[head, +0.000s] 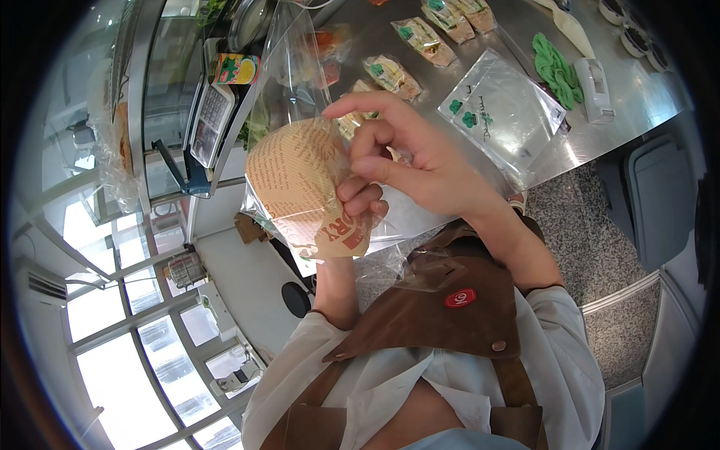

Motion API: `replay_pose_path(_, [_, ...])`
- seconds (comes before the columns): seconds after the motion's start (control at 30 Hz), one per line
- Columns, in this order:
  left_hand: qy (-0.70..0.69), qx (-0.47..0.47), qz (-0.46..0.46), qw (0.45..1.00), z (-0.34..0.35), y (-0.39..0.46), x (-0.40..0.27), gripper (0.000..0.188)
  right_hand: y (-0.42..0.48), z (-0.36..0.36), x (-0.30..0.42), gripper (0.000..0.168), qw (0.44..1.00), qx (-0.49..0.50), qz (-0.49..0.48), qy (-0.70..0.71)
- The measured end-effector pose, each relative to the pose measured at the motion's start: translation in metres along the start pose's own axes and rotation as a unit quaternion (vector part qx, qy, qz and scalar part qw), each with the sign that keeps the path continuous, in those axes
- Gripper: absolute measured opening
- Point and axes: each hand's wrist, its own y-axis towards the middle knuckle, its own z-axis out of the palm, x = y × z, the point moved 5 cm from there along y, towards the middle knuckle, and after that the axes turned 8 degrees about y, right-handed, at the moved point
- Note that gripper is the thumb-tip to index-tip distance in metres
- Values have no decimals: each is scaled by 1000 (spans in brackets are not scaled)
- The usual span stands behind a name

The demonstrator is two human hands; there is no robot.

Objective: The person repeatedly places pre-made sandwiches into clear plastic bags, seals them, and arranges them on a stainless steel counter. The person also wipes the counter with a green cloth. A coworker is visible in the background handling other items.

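A wrapped package (298,169) in tan paper printed with text and red lettering is held up before me inside a clear plastic bag (256,211). My left hand (363,197) grips it from behind, its fingertips curling around the right side; the palm is hidden. Close above those fingertips is my right hand (405,152), with the index finger stretched to the film at the package's top edge and the thumb and other fingers bent. Whether the right hand pinches film is unclear. Loose clear film hangs below, in front of my brown apron (439,320).
Several bagged sandwiches (424,42) lie on the steel table (624,135). Nearer are flat printed clear bags (500,112), a green cloth (554,70), a white tape dispenser (595,90) and a piping bag (571,31). At left stand a scale (211,124) and a yellow-green can (237,68).
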Motion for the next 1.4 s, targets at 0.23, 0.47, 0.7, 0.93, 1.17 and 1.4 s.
replay_pose_path(0.23, [227, -197, 133, 944, -20, -6, -12, 41, 1, 7, -1, 38, 994, -73, -11, -81])
replay_pose_path(0.47, [186, -134, 71, 971, -17, -3, -16, 43, -3, -2, -4, 24, 954, -144, -59, -257])
replay_pose_path(0.7, [306, -116, 168, 930, -26, -10, -25, 45, -5, -23, -26, 15, 961, -173, -12, -216])
replay_pose_path(0.93, [266, -299, 174, 900, -74, -5, -17, 38, -32, -60, -58, 37, 945, -288, 119, -101])
replay_pose_path(1.17, [169, -347, 155, 909, -104, 7, -9, 38, -53, -62, -79, 44, 954, -238, 133, -123])
replay_pose_path(1.4, [59, -231, 188, 953, -108, 9, -38, 40, -81, -57, -89, 27, 877, -126, 233, -401])
